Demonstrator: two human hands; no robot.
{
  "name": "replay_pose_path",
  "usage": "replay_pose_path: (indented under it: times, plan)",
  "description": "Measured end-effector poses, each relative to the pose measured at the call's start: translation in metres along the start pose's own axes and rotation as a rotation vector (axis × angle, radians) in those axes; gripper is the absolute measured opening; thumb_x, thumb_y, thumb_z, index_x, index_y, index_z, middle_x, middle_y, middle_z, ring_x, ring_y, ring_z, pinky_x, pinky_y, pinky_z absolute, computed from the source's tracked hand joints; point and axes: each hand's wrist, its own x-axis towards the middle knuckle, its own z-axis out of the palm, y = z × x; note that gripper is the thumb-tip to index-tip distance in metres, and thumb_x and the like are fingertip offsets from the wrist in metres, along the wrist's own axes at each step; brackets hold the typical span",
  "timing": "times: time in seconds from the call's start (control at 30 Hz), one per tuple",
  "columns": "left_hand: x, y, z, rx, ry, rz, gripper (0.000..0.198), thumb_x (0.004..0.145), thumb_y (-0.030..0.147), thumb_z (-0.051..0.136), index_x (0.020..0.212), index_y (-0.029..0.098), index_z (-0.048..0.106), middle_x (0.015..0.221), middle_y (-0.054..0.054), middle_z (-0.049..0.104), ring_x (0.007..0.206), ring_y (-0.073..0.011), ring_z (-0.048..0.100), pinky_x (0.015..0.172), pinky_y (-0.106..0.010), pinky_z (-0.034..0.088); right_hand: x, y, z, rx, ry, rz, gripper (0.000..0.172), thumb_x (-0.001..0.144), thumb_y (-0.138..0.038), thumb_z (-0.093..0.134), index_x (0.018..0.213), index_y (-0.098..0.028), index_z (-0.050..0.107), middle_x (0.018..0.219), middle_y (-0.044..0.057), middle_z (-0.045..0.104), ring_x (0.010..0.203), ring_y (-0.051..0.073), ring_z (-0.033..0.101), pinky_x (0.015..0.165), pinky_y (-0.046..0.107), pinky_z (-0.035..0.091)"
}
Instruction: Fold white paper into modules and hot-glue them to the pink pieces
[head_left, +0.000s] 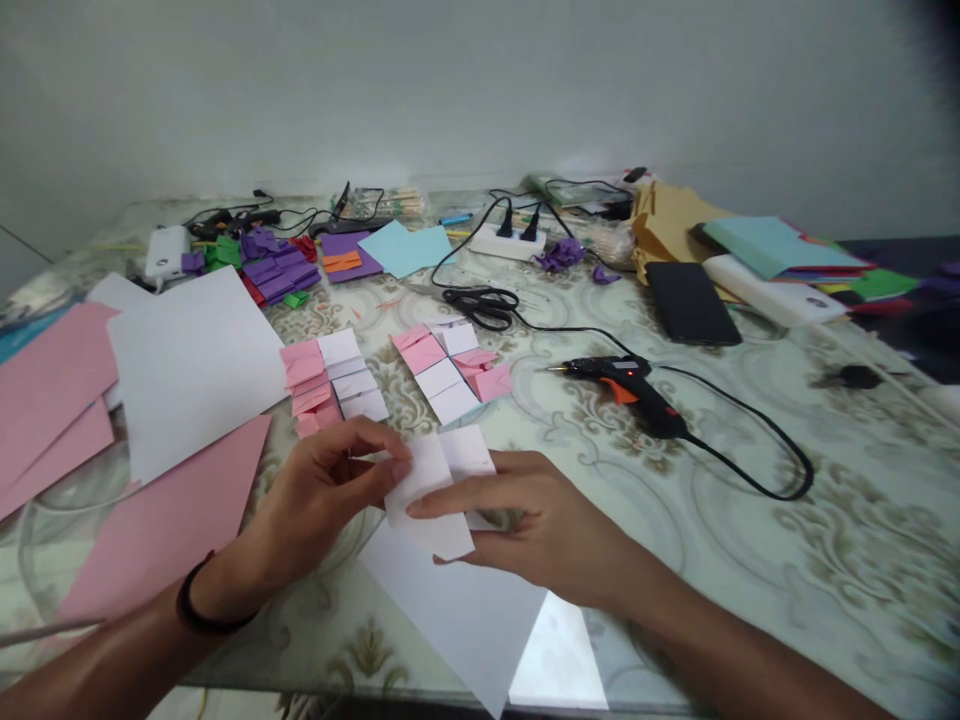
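**White paper piece pinched in both hands**

White and creased, the small white folded paper piece [431, 490] sits just above the near edge of the table, between my two hands. My left hand [322, 500] is closed on its left edge, thumb on top and fingers curled beneath. My right hand [540, 530] grips the other side, the forefinger laid flat across the face and the rest tucked under; the thumb is hidden. Neither hand is loose on it.

Judging by what lies about, a fair share is done. Two groups of folded pink-and-white paper units [330, 385] [450, 370] lie just beyond my hands, and a heap of folded purple paper units [274, 270] lies farther back. Plenty looks untouched: a large white paper sheet [191, 365] and flat pink paper sheets [45, 385] to my left, and another white sheet [465, 610] under my hands, hanging over the edge.

A black-and-orange glue gun [626, 385] lies to my right with its cord looped, and black-handled scissors [480, 300] lie behind the units. Everything rests on a glass-topped table with a pale floral cloth [787, 520], crowded along the back with a white power strip [510, 240], cables and coloured card. It stands against a plain pale wall [450, 80].
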Motion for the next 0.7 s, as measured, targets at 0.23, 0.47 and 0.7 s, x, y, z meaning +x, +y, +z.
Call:
replay_pose_path:
  times: [0.23, 0.47, 0.7]
  plan:
    - [0.0, 0.004, -0.002, 0.178, -0.029, 0.04, 0.007, 0.087, 0.018, 0.078, 0.086, 0.024, 0.082, 0.077, 0.0, 0.073, 0.06, -0.007, 0.058, 0.053, -0.014, 0.046, 0.001, 0.004, -0.002, -0.006, 0.041, 0.036, 0.009, 0.084, -0.027, 0.085, 0.092, -0.024, 0.087, 0.08, 0.003, 0.079, 0.073, 0.015, 0.063, 0.063, 0.025, 0.048]
    - [-0.002, 0.004, 0.001, 0.295, -0.073, 0.097, 0.012, 0.087, 0.013, 0.076, 0.089, 0.024, 0.08, 0.083, 0.0, 0.069, 0.075, -0.0099, 0.062, 0.064, -0.016, 0.049, 0.004, -0.004, 0.001, 0.064, 0.147, 0.224, 0.013, 0.088, -0.031, 0.078, 0.08, -0.022, 0.082, 0.079, 0.002, 0.072, 0.072, 0.014, 0.063, 0.062, 0.024, 0.047]
    - [-0.009, 0.007, 0.006, 0.423, -0.046, 0.111, 0.009, 0.091, 0.023, 0.073, 0.099, 0.025, 0.078, 0.095, -0.003, 0.07, 0.078, -0.0137, 0.064, 0.064, -0.022, 0.051, 0.003, -0.005, 0.005, 0.109, 0.183, 0.319, 0.021, 0.087, -0.039, 0.075, 0.082, -0.018, 0.074, 0.075, 0.003, 0.073, 0.07, 0.017, 0.065, 0.063, 0.028, 0.048]
